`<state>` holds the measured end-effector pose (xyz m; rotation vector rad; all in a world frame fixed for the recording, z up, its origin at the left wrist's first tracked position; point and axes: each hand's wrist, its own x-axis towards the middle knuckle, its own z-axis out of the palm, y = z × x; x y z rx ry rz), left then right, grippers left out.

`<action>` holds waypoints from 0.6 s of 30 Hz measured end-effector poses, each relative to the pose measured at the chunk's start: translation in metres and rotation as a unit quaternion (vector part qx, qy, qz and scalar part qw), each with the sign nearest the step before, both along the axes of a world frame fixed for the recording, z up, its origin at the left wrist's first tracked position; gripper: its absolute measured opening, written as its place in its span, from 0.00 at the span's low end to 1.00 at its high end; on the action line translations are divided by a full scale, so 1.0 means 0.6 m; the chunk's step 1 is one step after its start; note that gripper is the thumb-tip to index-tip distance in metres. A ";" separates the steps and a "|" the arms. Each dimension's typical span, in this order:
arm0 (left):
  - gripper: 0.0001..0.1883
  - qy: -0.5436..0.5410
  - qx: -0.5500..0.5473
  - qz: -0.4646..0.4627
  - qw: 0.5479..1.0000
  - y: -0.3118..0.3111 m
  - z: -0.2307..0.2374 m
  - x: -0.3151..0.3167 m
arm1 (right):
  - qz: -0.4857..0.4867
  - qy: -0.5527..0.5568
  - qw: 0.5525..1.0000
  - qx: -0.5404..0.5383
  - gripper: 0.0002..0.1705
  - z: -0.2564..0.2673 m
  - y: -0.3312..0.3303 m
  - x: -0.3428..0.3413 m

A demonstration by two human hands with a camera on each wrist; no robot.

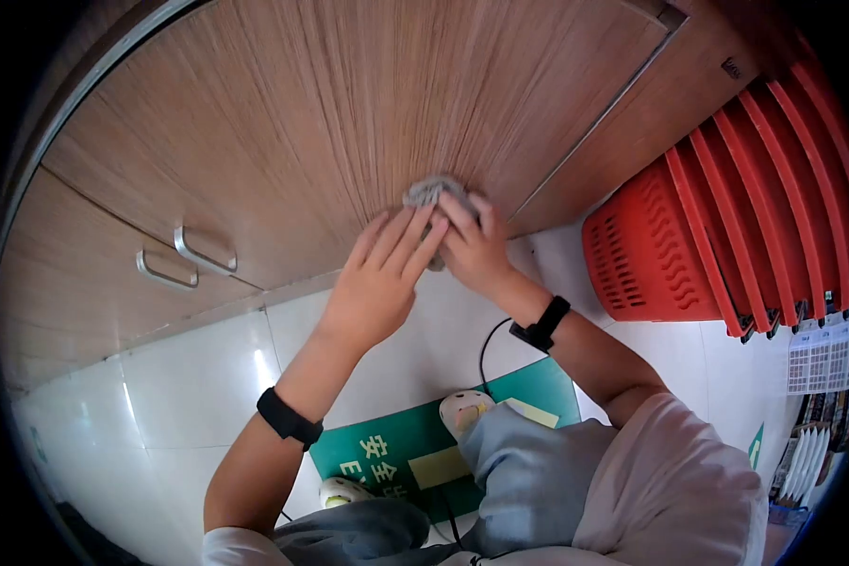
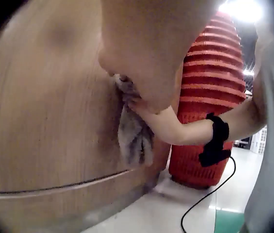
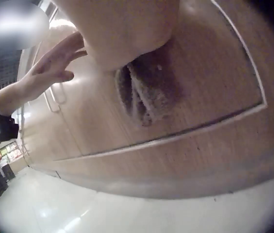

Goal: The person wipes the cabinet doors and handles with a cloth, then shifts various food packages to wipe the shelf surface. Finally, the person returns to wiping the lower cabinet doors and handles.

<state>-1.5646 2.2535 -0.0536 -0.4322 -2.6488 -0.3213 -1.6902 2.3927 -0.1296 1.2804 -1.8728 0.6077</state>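
Note:
A grey cloth [image 1: 431, 189] is bunched against the wood-grain cabinet door [image 1: 283, 123], low down near its bottom edge. My right hand [image 1: 479, 250] grips it and presses it to the door, and the loose part of the cloth [image 2: 134, 138] hangs below that hand in the left wrist view. Just left of it, my left hand [image 1: 373, 292] has its fingers straight, the fingertips beside the cloth and overlapping it in the head view. From the right wrist, the left hand [image 3: 49, 68] shows with thumb spread and nothing in its palm.
Stacked red plastic baskets [image 1: 641, 245] stand close on the right. Two metal handles [image 1: 203, 253] stick out from the doors at left. White floor tiles [image 1: 198, 377] run below, with a green floor sign [image 1: 538, 382] under the person's feet. A black cable [image 1: 484, 354] hangs near the right wrist.

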 end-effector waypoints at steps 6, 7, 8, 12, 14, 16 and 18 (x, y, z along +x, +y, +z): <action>0.42 -0.005 -0.039 0.012 0.999 0.017 0.047 -0.012 | -0.083 0.068 0.993 -0.057 0.30 0.056 -0.010 -0.019; 0.42 0.029 -0.023 0.006 0.999 0.023 0.073 -0.017 | -0.117 0.063 0.988 -0.083 0.34 0.100 -0.012 -0.019; 0.41 0.063 -0.007 0.001 0.998 0.028 0.091 -0.021 | -0.151 0.058 0.981 -0.110 0.38 0.143 -0.015 -0.018; 0.40 0.048 -0.011 -0.024 0.999 0.045 0.106 -0.022 | -0.118 0.037 0.972 -0.201 0.39 0.208 0.006 -0.048; 0.41 0.006 -0.005 -0.023 1.000 0.050 0.077 -0.020 | -0.100 0.040 0.977 -0.182 0.42 0.163 0.008 -0.052; 0.45 -0.019 -0.019 -0.009 1.000 0.047 0.038 -0.012 | -0.082 0.022 0.985 -0.147 0.40 0.082 -0.001 -0.040; 0.45 -0.071 -0.019 0.002 0.997 0.044 0.010 -0.011 | -0.088 0.016 0.988 -0.128 0.38 0.063 -0.004 -0.028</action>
